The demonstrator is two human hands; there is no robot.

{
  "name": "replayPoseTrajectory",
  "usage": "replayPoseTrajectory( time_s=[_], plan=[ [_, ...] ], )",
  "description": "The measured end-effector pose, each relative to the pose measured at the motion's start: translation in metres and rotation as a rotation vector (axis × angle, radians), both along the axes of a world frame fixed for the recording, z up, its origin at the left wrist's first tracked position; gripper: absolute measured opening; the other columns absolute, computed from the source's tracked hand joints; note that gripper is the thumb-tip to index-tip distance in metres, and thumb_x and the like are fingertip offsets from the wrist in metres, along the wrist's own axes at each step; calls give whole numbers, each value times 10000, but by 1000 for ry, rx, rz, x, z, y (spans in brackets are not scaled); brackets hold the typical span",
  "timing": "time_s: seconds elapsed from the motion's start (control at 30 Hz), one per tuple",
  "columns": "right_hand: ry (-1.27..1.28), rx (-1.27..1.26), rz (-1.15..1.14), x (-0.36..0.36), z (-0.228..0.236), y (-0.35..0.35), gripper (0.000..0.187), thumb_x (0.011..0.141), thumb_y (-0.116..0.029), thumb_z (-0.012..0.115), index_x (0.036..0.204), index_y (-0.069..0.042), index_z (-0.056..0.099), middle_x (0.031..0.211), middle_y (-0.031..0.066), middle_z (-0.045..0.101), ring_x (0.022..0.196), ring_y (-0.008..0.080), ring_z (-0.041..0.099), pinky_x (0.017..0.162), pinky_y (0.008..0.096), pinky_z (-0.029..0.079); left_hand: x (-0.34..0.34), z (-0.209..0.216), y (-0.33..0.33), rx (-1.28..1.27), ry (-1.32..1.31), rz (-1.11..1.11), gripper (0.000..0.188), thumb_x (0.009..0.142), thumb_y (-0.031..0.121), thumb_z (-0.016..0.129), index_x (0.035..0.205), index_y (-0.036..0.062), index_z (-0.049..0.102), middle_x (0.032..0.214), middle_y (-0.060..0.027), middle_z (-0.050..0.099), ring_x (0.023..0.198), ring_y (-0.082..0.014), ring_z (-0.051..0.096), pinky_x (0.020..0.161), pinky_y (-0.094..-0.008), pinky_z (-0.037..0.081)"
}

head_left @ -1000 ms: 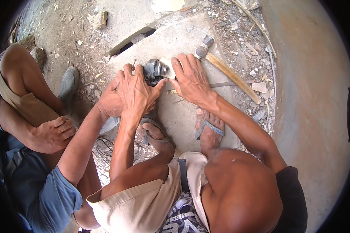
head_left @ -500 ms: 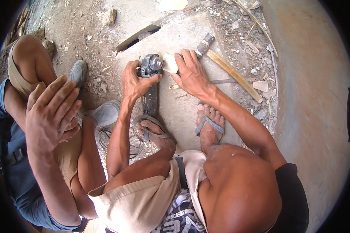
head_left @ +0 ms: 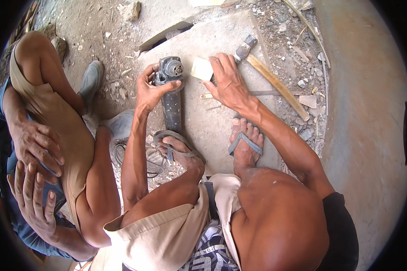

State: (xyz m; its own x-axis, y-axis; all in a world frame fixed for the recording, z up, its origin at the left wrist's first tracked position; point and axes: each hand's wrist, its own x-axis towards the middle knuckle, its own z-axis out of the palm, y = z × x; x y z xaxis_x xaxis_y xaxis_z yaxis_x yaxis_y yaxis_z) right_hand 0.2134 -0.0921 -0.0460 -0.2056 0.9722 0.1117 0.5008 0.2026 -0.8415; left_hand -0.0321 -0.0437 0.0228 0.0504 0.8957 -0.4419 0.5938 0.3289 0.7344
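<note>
Left hand (head_left: 150,90) curls around the head of a black, dust-specked angle grinder (head_left: 172,110), thumb laid across its front, fingers along its left side; right hand (head_left: 232,83) holds a cream, flat-faced squarish block (head_left: 201,69) between fingers bent over its right edge and a thumb at its lower corner. The grinder stands on a pale grey concrete slab (head_left: 203,122), left of the block, its body pointing back toward the left foot; half a second ago its metal spindle faced right, close against the block, whereas now the spindle is turned more toward the camera and a gap separates the two. The co-worker's raised hand has come down; both co-worker's hands (head_left: 37,147) are now low at the left, near the tan-clothed lap.

Pale marks on the grinder are too small to read; dark cloth (head_left: 208,250) at the bottom bears white block lettering, broken by folds.

Concrete stretches between grinder and right foot (head_left: 246,137); a wooden-handled hammer (head_left: 276,86) with a grey metal head lies just beyond the right hand, crossing a flat dark metal bar (head_left: 264,93); the slab's far-left edge borders a dark slot (head_left: 160,41), its right edge meets grey rubble (head_left: 303,70), and past that rises a smooth brownish surface (head_left: 357,113).
</note>
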Motion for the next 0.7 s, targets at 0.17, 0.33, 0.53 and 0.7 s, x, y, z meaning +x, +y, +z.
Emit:
replayPoseTrajectory(
  time_s=[0.17, 0.33, 0.53, 0.7],
  plan=[
    [35, 34, -10, -3, 1, 2, 495, 803, -62, 807, 1200, 43, 531, 1177, 215, 487, 1130, 397, 518, 970, 487, 478, -20, -12, -2, -65, -167, 83, 531, 678, 95, 929, 1159, 39, 710, 1065, -43, 753, 973, -142, 682, 940, -313, 529],
    [9, 38, 13, -8, 5, 8, 468, 815, -81, 794, 1193, 35, 543, 1178, 202, 495, 1133, 378, 525, 955, 480, 488, -32, -20, -3, -109, -341, 142, 504, 702, 24, 900, 1166, 42, 706, 1076, -43, 754, 985, -137, 684, 957, -318, 530],
    [-42, 101, 20, -19, -3, 23, 445, 827, -82, 784, 1192, 43, 563, 1168, 184, 507, 1114, 365, 551, 937, 474, 502, -21, -16, -4, -38, -212, 111, 469, 696, 69, 923, 1115, 34, 713, 1021, -40, 747, 922, -126, 671, 886, -290, 528],
    [12, 141, 41, -29, -22, 39, 413, 833, -41, 769, 1189, 52, 583, 1176, 187, 522, 1114, 364, 574, 953, 461, 517, 3, -11, -9, 130, 55, 88, 487, 629, 230, 980, 975, 28, 705, 887, -34, 708, 759, -117, 611, 711, -274, 499]
  ],
)
